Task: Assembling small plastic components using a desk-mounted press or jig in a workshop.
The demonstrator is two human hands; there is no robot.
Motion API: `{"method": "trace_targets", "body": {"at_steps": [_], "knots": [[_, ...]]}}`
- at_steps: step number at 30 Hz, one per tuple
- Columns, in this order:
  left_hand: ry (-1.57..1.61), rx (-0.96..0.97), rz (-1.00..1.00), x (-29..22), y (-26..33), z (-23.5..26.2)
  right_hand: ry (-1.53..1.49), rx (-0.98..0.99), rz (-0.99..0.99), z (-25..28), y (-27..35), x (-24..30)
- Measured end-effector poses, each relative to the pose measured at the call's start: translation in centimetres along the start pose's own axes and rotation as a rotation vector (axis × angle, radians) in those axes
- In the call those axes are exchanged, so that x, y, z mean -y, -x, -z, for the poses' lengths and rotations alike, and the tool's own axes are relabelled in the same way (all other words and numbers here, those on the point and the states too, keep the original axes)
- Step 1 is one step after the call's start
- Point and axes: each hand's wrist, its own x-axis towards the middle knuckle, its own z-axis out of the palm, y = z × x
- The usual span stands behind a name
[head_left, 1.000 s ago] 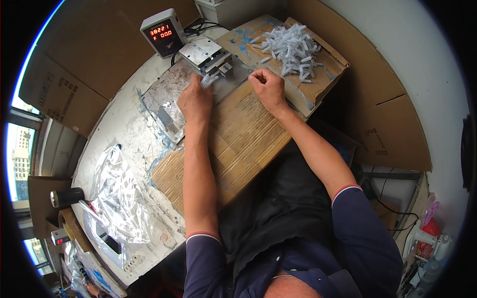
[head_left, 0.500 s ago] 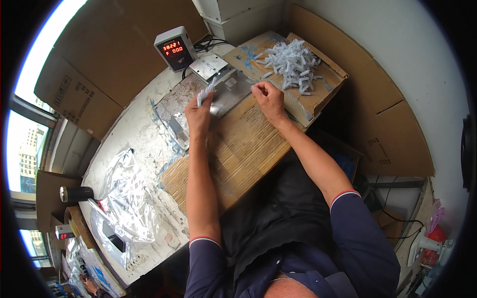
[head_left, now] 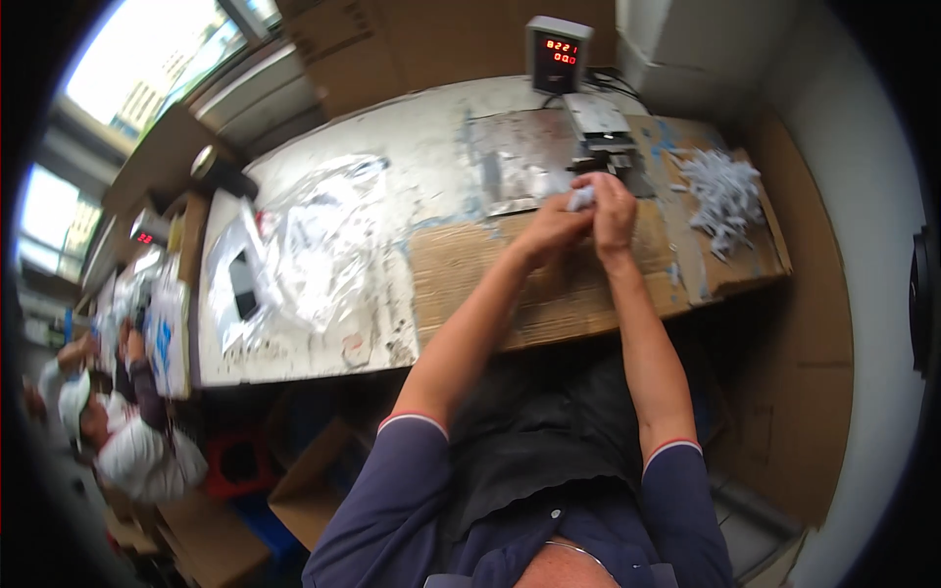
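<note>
My left hand (head_left: 551, 227) and my right hand (head_left: 615, 208) meet above the far side of the worktable (head_left: 431, 167), both closed on a small white plastic piece (head_left: 581, 199). Just beyond the hands stands a small metal press-like device (head_left: 600, 129) on a grey metal plate (head_left: 510, 162). A flat sheet of brown cardboard (head_left: 549, 284) lies under my forearms. To the right of my hands a heap of white plastic pieces (head_left: 725, 196) rests on the cardboard.
A small grey box with red digits (head_left: 557, 54) stands behind the device. Crumpled clear plastic bags (head_left: 314, 250) cover the table's left part. Cardboard boxes (head_left: 333, 39) line the wall. Another person (head_left: 108, 431) sits at the lower left.
My hands have come together on the white piece in front of the device; earlier they were apart on the cardboard. The view has swung so the table now lies further left.
</note>
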Motion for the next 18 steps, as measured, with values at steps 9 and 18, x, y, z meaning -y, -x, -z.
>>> {"method": "trace_targets", "body": {"at_steps": [9,18], "knots": [[0.104,-0.202,-0.084,0.5,9.7,1.8,-0.36,0.201,-0.267,-3.8,3.8,2.9],[0.439,-0.699,-0.211,-1.9,30.5,9.3,0.274,0.489,0.348,-16.2,10.5,6.9]]}}
